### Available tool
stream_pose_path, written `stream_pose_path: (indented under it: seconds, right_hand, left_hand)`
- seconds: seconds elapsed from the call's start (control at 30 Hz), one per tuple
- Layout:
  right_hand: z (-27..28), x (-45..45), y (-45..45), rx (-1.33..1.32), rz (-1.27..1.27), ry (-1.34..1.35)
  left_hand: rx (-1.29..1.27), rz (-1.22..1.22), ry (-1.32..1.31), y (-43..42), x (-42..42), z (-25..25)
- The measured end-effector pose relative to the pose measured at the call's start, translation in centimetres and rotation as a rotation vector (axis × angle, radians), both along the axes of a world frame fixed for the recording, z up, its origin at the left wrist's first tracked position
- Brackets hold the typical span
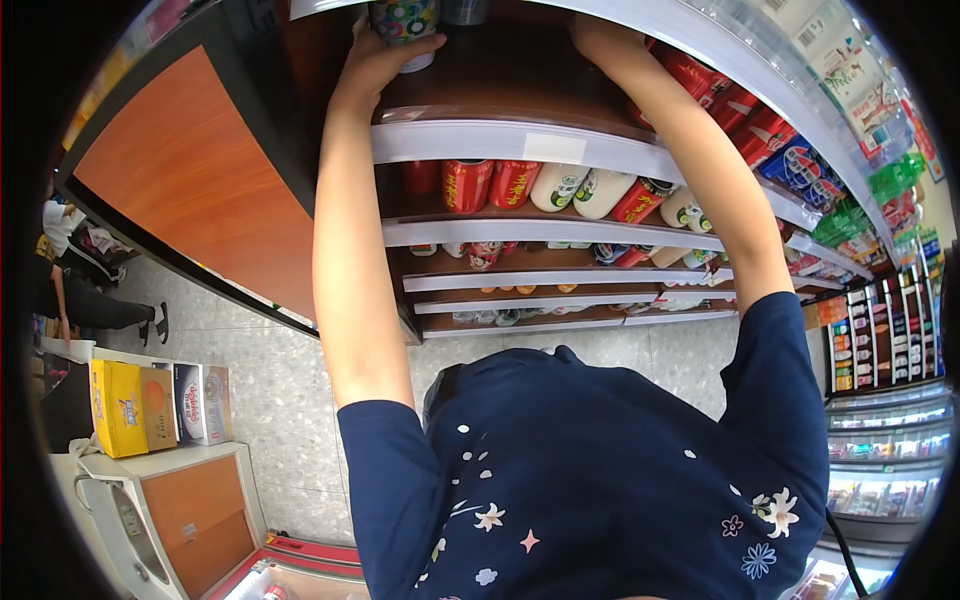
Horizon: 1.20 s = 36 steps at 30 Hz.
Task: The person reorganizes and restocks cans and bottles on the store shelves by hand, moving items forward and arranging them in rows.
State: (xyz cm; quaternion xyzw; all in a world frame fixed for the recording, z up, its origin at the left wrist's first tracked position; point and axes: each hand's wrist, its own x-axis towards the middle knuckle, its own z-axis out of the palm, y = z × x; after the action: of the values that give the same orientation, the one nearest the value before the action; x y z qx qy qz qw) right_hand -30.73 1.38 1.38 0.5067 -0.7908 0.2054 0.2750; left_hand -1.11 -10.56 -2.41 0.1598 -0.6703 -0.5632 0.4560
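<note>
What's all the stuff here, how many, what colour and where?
Patterned can: one, multicoloured, top left
Container: one, dark, beside that can
Shelf unit: one, brown and white, centre
Drink cans: many, red and some blue, centre and right
White containers: at least three, white, centre
Wooden panel: one, orange-brown, left
Boxes: at least two, yellow and white, lower left
Person: at least one, mostly black, far left
Display shelves: several, mixed colours, right
Floor: one, grey, middle
Shirt: one, navy with flowers, bottom
Left hand: one, around the patterned can
Right hand: one, top, partly hidden
</note>
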Motion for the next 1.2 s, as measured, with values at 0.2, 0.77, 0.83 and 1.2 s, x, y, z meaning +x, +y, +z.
stream_pose_path:
  seconds: [0.2,0.77,0.83,1.2]
  right_hand:
    - [1.6,-1.3,1.3,-0.029,0.032,-0.108]
    - [2.2,9.9,-0.7,-0.093,0.465,-0.369]
    - [1.9,10.9,-2.1,-0.094,0.508,-0.4]
    - [0.9,11.4,-5.5,-0.16,0.546,-0.427]
  left_hand:
    - [-0.179,0.058,-0.014,-0.6,-0.7,-1.0]
    - [-0.14,0.059,-0.026,-1.0,-1.1,-1.3]
    - [-0.029,-0.021,0.035,-0.6,-0.9,-1.2]
    - [-0.133,-0.015,0.047,-1.1,-1.1,-1.5]
